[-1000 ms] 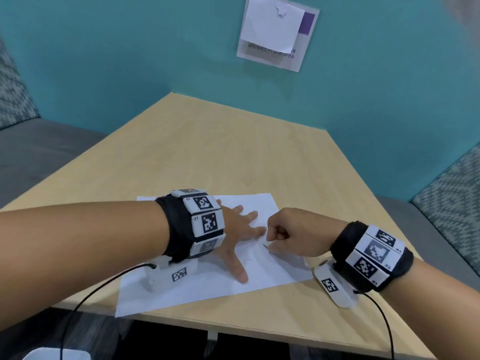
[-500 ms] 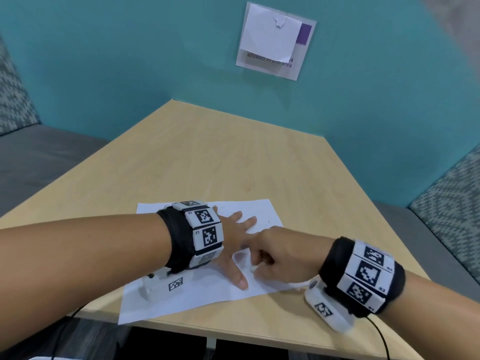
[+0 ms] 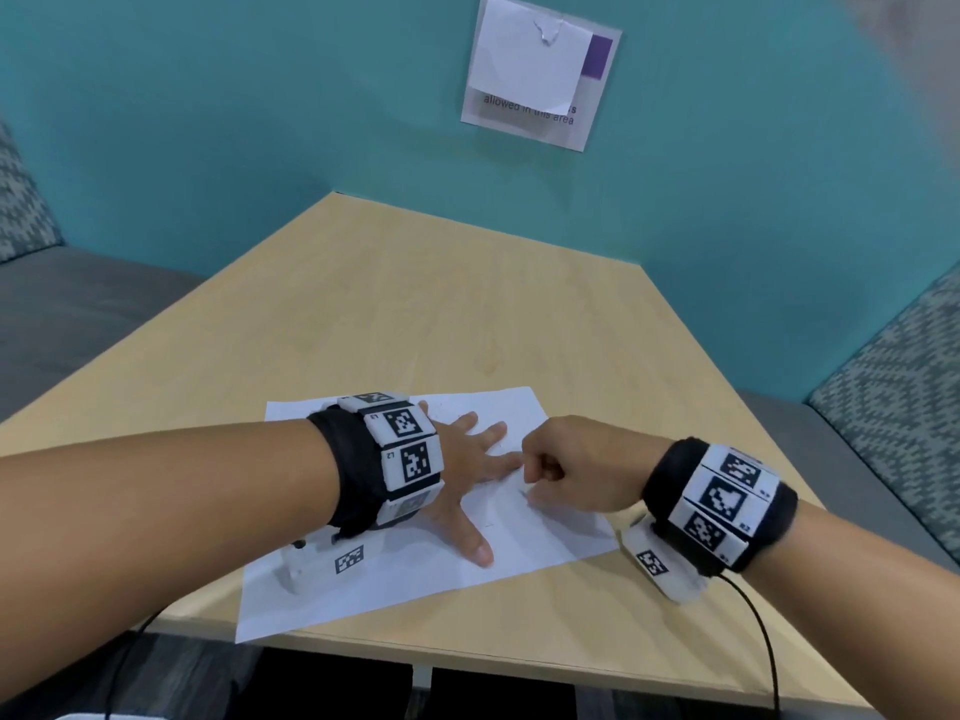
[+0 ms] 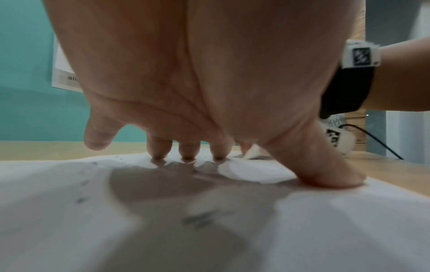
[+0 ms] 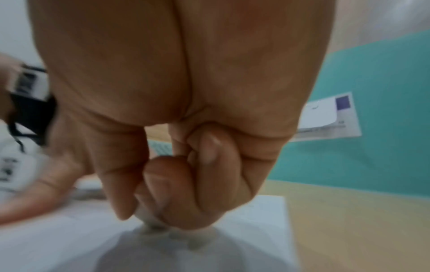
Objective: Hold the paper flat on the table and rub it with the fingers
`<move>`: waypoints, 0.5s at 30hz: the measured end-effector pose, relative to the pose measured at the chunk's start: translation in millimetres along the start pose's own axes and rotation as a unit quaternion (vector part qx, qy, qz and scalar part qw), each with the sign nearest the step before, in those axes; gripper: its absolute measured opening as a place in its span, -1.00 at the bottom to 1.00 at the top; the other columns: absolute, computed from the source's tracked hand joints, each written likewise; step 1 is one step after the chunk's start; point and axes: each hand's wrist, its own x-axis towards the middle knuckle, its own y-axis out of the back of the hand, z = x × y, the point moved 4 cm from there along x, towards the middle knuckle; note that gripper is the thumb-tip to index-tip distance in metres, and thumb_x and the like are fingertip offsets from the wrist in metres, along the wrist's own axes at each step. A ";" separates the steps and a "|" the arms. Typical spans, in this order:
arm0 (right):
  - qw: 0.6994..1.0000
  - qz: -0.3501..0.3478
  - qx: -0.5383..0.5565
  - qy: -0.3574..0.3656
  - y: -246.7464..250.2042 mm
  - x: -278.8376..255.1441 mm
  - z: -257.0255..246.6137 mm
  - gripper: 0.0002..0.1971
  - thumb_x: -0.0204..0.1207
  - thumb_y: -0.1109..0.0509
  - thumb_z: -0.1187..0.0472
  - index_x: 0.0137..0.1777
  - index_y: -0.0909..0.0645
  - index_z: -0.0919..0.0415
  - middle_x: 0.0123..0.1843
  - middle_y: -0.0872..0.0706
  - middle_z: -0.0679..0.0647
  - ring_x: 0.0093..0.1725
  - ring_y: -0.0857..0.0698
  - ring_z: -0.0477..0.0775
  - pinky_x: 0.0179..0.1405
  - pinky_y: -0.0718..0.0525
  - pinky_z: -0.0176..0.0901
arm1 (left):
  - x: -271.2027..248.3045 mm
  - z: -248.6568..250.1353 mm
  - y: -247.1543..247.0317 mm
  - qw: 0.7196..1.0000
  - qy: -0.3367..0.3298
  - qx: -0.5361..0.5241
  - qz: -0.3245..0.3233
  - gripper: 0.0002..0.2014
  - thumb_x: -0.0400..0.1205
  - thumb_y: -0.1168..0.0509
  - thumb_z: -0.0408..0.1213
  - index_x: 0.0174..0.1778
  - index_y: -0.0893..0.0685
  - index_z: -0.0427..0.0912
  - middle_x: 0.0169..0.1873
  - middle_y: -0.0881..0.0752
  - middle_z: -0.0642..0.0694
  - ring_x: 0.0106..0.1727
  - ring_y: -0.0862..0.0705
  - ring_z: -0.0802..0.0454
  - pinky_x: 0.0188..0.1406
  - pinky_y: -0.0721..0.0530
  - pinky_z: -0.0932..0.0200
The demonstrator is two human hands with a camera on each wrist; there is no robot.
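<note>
Rubbing looks under way: spread left hand (image 3: 467,459) pins the white paper sheet (image 3: 524,532) while right hand (image 3: 576,467) pinches a small whitish eraser-like piece (image 5: 149,218), needing steady pressure next.

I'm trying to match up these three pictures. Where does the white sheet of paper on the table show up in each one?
Head view: the white sheet of paper lies low in the middle, under the left hand.
Left wrist view: it fills the bottom half, fingertips pressing it.
Right wrist view: it spans the bottom, below the curled right hand.
Shared landmark: the notice on the teal wall.
</note>
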 end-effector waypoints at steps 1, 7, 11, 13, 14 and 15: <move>1.000 -0.017 0.007 0.016 -7.2 -1.4 -6.9 -0.95 0.53 -0.40 0.17 -0.07 -0.63 0.12 -0.36 -0.52 -0.20 -0.38 -0.47 -0.22 -0.36 -0.37 -0.41 | -1.2 0.1 1.0 1.000 -0.004 -0.004 0.002 0.10 0.44 -0.32 0.46 0.68 0.31 0.38 0.73 0.34 0.01 0.75 0.28 -0.20 0.52 0.13 -0.65; 1.000 0.000 0.011 -0.022 5.7 -0.8 7.1 -0.85 0.51 -0.42 0.14 -0.24 -0.53 -0.06 -0.36 -0.55 -0.19 -0.37 -0.50 -0.17 -0.37 -0.40 -0.36 | 0.0 -1.7 0.9 1.000 0.001 -0.007 -0.003 0.13 0.44 -0.31 0.47 0.68 0.37 0.32 0.72 0.37 0.06 0.74 0.30 -0.15 0.53 0.17 -0.63; 0.999 -0.037 0.012 0.033 -11.7 -10.8 -20.5 -0.96 0.49 -0.37 0.19 -0.14 -0.55 0.04 -0.35 -0.54 -0.18 -0.38 -0.49 -0.17 -0.37 -0.43 -0.34 | 0.4 -2.3 1.7 1.000 -0.011 -0.019 0.000 0.12 0.42 -0.34 0.46 0.66 0.35 0.41 0.73 0.36 0.03 0.74 0.30 -0.19 0.51 0.17 -0.67; 0.997 -0.051 0.025 0.051 -14.7 -14.9 -26.1 -0.94 0.50 -0.38 0.19 -0.14 -0.55 0.03 -0.37 -0.54 -0.17 -0.41 -0.48 -0.21 -0.38 -0.43 -0.37 | 3.0 -3.7 -0.1 1.000 -0.016 -0.022 0.001 0.11 0.41 -0.33 0.48 0.65 0.34 0.43 0.73 0.36 0.03 0.74 0.30 -0.20 0.50 0.17 -0.68; 0.998 -0.043 0.014 0.037 -9.2 -12.3 -19.4 -0.93 0.50 -0.39 0.17 -0.15 -0.55 0.01 -0.38 -0.55 -0.18 -0.40 -0.48 -0.21 -0.38 -0.41 -0.38 | 3.4 -4.6 -0.9 1.000 -0.014 -0.020 0.002 0.13 0.40 -0.33 0.49 0.65 0.36 0.42 0.73 0.36 0.03 0.74 0.30 -0.20 0.50 0.18 -0.67; 1.000 -0.027 0.005 0.015 -2.8 -8.3 -9.1 -0.91 0.51 -0.40 0.16 -0.19 -0.55 0.00 -0.37 -0.55 -0.18 -0.39 -0.48 -0.21 -0.37 -0.40 -0.37 | 4.0 -5.5 -1.6 1.000 -0.009 -0.017 0.002 0.14 0.40 -0.32 0.50 0.65 0.38 0.39 0.73 0.36 0.04 0.74 0.30 -0.18 0.51 0.18 -0.66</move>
